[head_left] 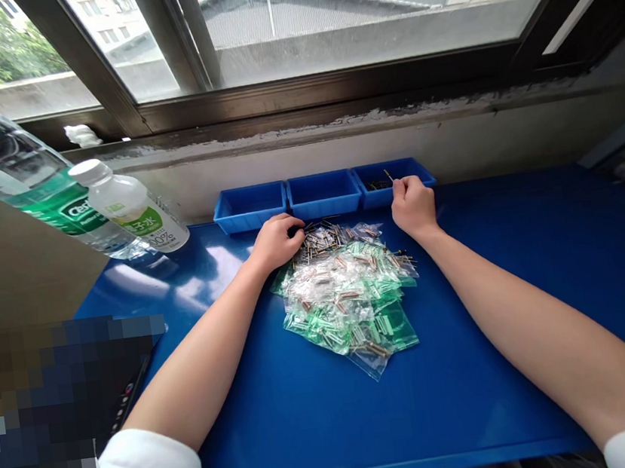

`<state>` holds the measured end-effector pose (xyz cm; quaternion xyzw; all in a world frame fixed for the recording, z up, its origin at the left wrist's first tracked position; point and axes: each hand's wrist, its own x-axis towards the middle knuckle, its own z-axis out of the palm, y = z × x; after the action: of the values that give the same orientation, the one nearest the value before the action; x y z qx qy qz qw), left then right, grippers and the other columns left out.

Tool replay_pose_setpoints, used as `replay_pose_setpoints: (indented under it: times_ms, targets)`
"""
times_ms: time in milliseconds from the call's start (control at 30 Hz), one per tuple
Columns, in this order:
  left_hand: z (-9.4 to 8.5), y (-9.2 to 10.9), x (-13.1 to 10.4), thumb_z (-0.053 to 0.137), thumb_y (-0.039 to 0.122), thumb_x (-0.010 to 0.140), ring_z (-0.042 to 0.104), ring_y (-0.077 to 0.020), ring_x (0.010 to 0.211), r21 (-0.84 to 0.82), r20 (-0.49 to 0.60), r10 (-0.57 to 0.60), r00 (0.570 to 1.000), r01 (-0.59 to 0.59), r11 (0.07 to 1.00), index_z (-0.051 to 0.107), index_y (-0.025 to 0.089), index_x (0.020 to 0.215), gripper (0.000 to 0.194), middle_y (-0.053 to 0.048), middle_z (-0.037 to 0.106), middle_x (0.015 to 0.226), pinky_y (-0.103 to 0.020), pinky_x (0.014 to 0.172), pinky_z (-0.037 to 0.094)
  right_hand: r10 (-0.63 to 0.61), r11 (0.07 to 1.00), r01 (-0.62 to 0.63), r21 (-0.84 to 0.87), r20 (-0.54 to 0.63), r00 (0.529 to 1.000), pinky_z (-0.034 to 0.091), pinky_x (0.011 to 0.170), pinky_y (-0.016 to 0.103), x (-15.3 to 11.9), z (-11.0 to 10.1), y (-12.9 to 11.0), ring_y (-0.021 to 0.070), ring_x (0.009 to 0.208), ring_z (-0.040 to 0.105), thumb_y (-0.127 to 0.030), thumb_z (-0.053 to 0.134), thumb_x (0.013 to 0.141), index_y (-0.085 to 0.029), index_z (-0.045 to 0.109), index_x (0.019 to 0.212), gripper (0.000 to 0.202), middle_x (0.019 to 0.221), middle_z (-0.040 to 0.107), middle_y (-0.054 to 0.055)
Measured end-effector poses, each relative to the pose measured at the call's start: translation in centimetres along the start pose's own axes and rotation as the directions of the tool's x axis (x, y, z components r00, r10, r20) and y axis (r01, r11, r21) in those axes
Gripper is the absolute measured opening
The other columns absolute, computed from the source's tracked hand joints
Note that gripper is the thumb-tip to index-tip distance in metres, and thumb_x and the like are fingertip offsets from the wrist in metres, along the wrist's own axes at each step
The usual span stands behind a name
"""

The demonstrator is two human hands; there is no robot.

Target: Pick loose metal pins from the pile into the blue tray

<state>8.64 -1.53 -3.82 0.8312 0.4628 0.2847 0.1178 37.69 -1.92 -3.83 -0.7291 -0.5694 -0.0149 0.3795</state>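
Observation:
My right hand (414, 205) is closed in a pinch around a thin metal pin (388, 175) with a brass-coloured tip, which sticks up from the fingers in front of the right blue bin (418, 168). Dark pins (378, 184) lie inside that bin. My left hand (279, 240) rests at the left edge of a heap of loose metal pins (321, 239), its thumb and forefinger curved with a gap between them. Small clear and green plastic bags (348, 298), some with copper-coloured or pale slim parts inside, lie under and in front of the loose pins.
Two more blue bins, one at left (252, 218) and one in the middle (325, 206), stand along the wall. A large water bottle (25, 170) and a smaller white-capped bottle (136, 210) stand at left on the blue table (325, 430). A dark, pixelated object is at lower left.

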Motion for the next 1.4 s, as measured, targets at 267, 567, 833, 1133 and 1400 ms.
replay_pose_setpoints:
  times_ms: [267, 567, 833, 1133, 1400]
  targets:
    - [-0.1, 0.1, 0.1, 0.05, 0.029, 0.08, 0.063, -0.0235, 0.093, 0.059, 0.039, 0.026, 0.999, -0.028, 0.998, 0.074, 0.02, 0.093, 0.029, -0.006, 0.071, 0.096, -0.036, 0.089, 0.05, -0.013, 1.0, 0.013, 0.0, -0.019, 1.0, 0.038, 0.064, 0.033, 0.1, 0.2, 0.3, 0.0275, 0.072, 0.059, -0.045, 0.036, 0.091, -0.019, 0.055, 0.081, 0.033, 0.075, 0.064, 0.013]
    - [-0.3, 0.3, 0.3, 0.053, 0.019, 0.075, 0.067, -0.0209, 0.09, -0.088, 0.066, -0.032, 0.997, 0.038, 0.995, 0.073, 0.02, 0.092, 0.026, -0.003, 0.073, 0.094, -0.032, 0.087, 0.053, -0.067, 0.998, 0.067, 0.02, 0.003, 0.998, 0.036, 0.062, 0.032, -0.6, 0.0, -0.5, 0.0254, 0.069, 0.058, -0.046, 0.037, 0.091, -0.021, 0.052, 0.079, 0.032, 0.069, 0.062, 0.009]
    - [-0.3, 0.5, 0.1, 0.056, 0.018, 0.075, 0.068, -0.0191, 0.083, -0.176, 0.084, -0.076, 0.994, 0.09, 0.98, 0.073, 0.019, 0.091, 0.023, -0.003, 0.074, 0.091, -0.03, 0.082, 0.055, -0.142, 0.987, 0.138, 0.077, 0.06, 0.988, 0.036, 0.059, 0.03, -1.3, 0.2, -1.0, 0.0223, 0.063, 0.057, -0.049, 0.038, 0.09, -0.021, 0.053, 0.076, 0.035, 0.066, 0.062, 0.007]
    - [-0.5, 0.7, 0.2, 0.06, 0.022, 0.08, 0.066, -0.0188, 0.089, -0.261, -0.047, -0.023, 0.999, 0.01, 0.965, 0.07, 0.018, 0.09, 0.015, -0.004, 0.073, 0.094, -0.031, 0.085, 0.052, -0.247, 0.954, 0.214, 0.208, 0.148, 0.958, 0.035, 0.055, 0.028, -1.9, -0.1, -1.7, 0.0161, 0.053, 0.051, -0.048, 0.044, 0.088, -0.021, 0.051, 0.066, 0.036, 0.056, 0.055, 0.003]
    - [-0.4, 2.4, 0.0, 0.063, 0.025, 0.079, 0.065, -0.0152, 0.075, -0.407, -0.097, 0.012, 0.995, -0.051, 0.912, 0.069, 0.016, 0.086, 0.013, -0.004, 0.072, 0.086, -0.027, 0.072, 0.052, -0.528, 0.809, 0.384, 0.445, 0.262, 0.808, 0.044, 0.061, 0.028, -3.1, -0.8, -4.1, 0.016, 0.063, 0.057, -0.039, 0.053, 0.086, -0.018, 0.067, 0.083, 0.025, 0.078, 0.068, 0.005]
